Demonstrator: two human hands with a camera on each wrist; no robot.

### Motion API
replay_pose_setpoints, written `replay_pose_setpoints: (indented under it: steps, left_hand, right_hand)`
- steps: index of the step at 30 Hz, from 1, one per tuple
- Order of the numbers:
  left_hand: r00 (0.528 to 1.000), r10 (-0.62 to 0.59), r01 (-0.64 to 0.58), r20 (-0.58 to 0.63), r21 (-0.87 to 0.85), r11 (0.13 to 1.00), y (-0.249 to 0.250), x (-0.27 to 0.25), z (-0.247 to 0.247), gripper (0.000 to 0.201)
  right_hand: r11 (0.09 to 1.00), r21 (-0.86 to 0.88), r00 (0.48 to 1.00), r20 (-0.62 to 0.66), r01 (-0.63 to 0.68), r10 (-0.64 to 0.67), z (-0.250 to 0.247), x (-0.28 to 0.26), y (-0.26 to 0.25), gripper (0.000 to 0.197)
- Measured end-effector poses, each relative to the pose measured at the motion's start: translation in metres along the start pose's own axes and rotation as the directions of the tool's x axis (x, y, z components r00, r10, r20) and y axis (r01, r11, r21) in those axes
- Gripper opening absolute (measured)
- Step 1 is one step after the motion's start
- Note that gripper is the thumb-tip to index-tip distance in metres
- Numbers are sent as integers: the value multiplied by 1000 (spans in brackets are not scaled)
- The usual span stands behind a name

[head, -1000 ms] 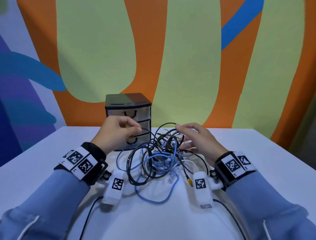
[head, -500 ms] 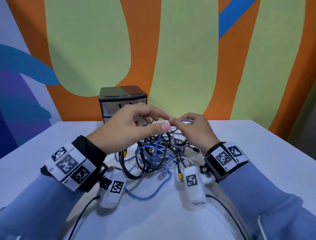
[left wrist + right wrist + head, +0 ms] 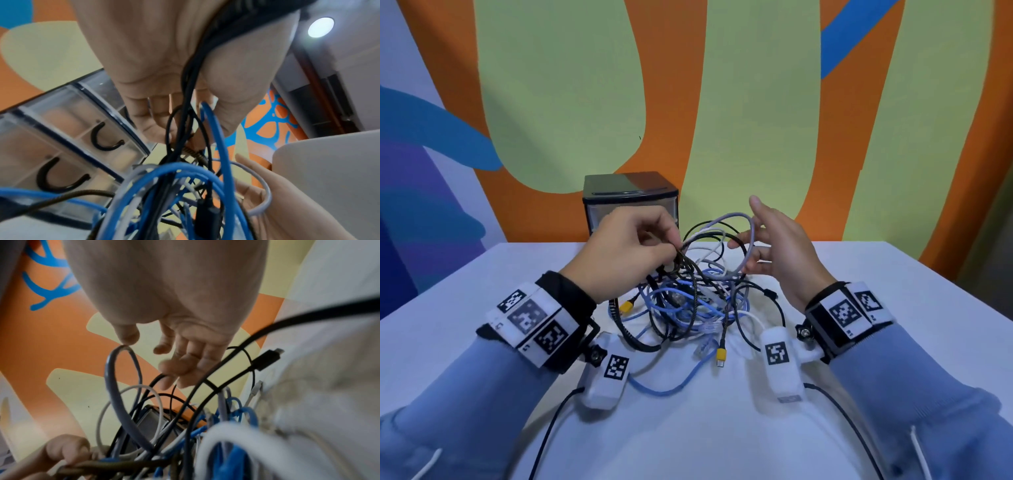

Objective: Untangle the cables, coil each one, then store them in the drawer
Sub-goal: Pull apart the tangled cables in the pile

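Whereas half a second ago both hands met fingertip to fingertip, the left hand (image 3: 630, 253) now pinches a braided cable (image 3: 690, 274) from the tangle (image 3: 688, 301) on the desk (image 3: 722, 428), while the right hand (image 3: 777, 246) has spread open against a grey loop (image 3: 748, 240), so untangling has barely begun.

Blue cable (image 3: 671, 387), grey cable (image 3: 746, 246), yellow-tipped braided cable (image 3: 720, 353), white table (image 3: 688, 438), black-topped drawer unit (image 3: 628, 186)

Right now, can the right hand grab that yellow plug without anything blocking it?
Probably yes. The yellow plug lies bare on the table at the near edge of the cable tangle. The right hand is open and holds nothing, so it could just draw back to it.
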State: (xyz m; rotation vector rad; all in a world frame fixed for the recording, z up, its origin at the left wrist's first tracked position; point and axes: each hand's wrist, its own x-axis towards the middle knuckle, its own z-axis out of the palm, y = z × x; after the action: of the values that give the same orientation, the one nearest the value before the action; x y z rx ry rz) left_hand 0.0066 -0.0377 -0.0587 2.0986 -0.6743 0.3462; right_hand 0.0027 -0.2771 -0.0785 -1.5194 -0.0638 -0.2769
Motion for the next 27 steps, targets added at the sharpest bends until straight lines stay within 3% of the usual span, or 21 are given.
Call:
replay_pose_setpoints:
  steps: [4, 8, 11, 13, 15, 23, 27]
  left_hand:
    - [998, -18, 13, -64, -77, 997, -7, 2, -3, 18]
    - [996, -39, 30, -84, -113, 993, -11, 3, -4, 20]
    - [991, -47, 31, -124, -127, 991, -13, 5, -4, 20]
    - [990, -45, 26, -137, -138, 990, -13, 5, -3, 21]
    - [991, -33, 15, -128, -138, 990, -12, 5, -3, 22]
    - [989, 27, -58, -145, -218, 974, -8, 3, -3, 14]
    - [986, 97, -128, -133, -248, 960, 0, -1, -3, 7]
  right_hand:
    - [997, -53, 998, 3, 57, -57, 4, -1, -2, 28]
    - [988, -154, 999, -30, 28, -33, -3, 1, -3, 34]
    - [952, -304, 985, 158, -16, 67, -9, -1, -4, 28]
    - [862, -503, 954, 283, 61, 97, -9, -4, -2, 16]
    - [796, -592, 937, 334, 123, 104, -7, -4, 1, 10]
    - [824, -522, 881, 468, 219, 63, -2, -6, 11, 7]
    - [859, -454, 894, 448, 236, -9, 1, -4, 18, 4]
